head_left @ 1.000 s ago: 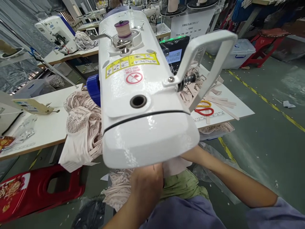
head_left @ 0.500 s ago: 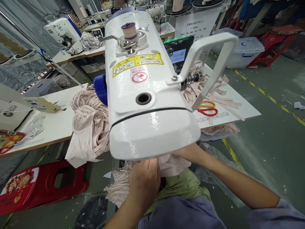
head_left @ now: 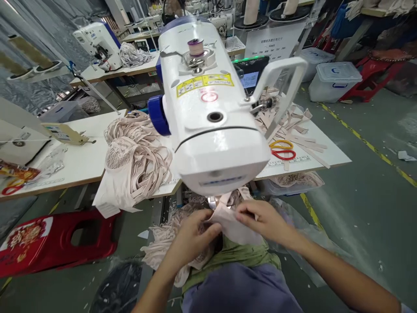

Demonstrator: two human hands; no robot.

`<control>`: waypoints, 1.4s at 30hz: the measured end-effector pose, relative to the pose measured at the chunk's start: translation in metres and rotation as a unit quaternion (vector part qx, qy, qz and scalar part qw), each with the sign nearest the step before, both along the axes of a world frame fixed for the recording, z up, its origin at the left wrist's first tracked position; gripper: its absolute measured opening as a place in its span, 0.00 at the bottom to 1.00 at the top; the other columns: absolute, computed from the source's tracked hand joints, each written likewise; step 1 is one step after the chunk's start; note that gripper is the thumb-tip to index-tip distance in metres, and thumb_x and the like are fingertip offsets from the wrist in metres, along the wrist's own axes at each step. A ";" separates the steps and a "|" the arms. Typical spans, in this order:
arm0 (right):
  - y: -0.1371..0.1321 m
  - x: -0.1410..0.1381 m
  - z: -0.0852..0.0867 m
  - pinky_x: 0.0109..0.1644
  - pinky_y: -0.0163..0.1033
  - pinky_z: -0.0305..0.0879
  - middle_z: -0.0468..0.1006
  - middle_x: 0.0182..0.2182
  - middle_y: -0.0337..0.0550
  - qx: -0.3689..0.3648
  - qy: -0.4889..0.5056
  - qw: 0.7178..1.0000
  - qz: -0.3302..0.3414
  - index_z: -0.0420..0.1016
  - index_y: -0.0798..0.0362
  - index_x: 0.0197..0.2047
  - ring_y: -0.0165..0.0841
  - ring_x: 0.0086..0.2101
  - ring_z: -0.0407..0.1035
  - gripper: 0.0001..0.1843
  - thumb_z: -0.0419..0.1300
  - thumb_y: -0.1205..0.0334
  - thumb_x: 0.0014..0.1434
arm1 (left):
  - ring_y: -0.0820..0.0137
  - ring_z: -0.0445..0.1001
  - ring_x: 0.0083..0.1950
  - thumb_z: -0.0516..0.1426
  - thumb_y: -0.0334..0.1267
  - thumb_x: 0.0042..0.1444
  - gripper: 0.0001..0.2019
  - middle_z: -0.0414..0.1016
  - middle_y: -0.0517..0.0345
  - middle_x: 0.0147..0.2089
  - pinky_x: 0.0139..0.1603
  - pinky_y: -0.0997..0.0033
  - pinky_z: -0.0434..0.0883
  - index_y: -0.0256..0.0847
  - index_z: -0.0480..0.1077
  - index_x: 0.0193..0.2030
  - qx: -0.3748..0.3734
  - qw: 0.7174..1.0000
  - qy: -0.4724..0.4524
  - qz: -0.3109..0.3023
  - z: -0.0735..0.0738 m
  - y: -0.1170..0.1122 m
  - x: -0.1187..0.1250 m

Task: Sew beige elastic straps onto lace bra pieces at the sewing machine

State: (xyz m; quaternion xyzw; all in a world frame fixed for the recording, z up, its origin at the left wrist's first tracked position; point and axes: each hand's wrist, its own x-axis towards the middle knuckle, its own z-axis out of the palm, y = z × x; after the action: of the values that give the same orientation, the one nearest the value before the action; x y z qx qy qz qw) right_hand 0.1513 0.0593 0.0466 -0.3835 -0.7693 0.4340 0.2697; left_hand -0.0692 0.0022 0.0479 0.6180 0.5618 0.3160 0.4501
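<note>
A white sewing machine [head_left: 221, 148] fills the middle, its head hanging over my lap. Just below the head, a pale pink bra [head_left: 236, 224] is stretched between my two hands. My left hand [head_left: 197, 237] pinches its left edge between thumb and fingers. On the other side my right hand [head_left: 263, 219] grips the upper right part, fingers bent round the cloth. The bra's far end runs up under the machine head, where the needle area is mostly hidden. More pale pink garments [head_left: 163, 248] hang in a heap beside my left forearm.
A pile of lace bras [head_left: 133, 161] lies on the table to the left. At right are cut fabric strips [head_left: 293, 126] and red-handled scissors [head_left: 282, 154]. A red stool [head_left: 55, 243] stands lower left, a black-bagged bin [head_left: 117, 287] near it. Lidded plastic boxes [head_left: 335, 82] sit farther right.
My view has shifted, so the machine head appears higher and farther off. My right hand has come out from behind the head, and more of the bra shows between my hands.
</note>
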 end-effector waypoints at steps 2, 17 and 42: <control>-0.024 -0.001 0.006 0.28 0.34 0.57 0.70 0.24 0.39 -0.057 0.024 0.997 0.038 0.72 0.51 0.29 0.31 0.27 0.63 0.18 0.55 0.49 0.65 | 0.61 0.75 0.43 0.55 0.53 0.61 0.18 0.79 0.52 0.40 0.45 0.66 0.71 0.40 0.76 0.42 -0.061 0.993 -0.078 -0.067 0.001 -0.004 0.000; -0.039 -0.120 -0.055 0.43 0.35 0.70 0.74 0.33 0.39 -0.474 0.327 0.817 -0.026 0.74 0.50 0.38 0.31 0.34 0.69 0.20 0.69 0.45 0.51 | 0.67 0.69 0.32 0.57 0.49 0.56 0.15 0.73 0.55 0.30 0.32 0.70 0.67 0.38 0.75 0.32 -0.084 0.987 -0.007 0.136 -0.003 -0.039 -0.063; -0.041 -0.060 -0.062 0.41 0.43 0.74 0.78 0.42 0.47 -0.017 -0.003 0.998 -0.062 0.78 0.48 0.53 0.35 0.30 0.72 0.17 0.57 0.55 0.64 | 0.68 0.68 0.29 0.49 0.45 0.63 0.14 0.71 0.59 0.28 0.29 0.71 0.65 0.40 0.72 0.39 -0.045 0.982 -0.051 0.174 -0.040 -0.041 0.012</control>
State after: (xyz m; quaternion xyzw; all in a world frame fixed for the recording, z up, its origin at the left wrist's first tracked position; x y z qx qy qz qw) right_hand 0.0909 0.0182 -0.0155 -0.4365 -0.7373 0.4285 0.2868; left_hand -0.0567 -0.0383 0.0080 0.4725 0.6509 0.3951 0.4439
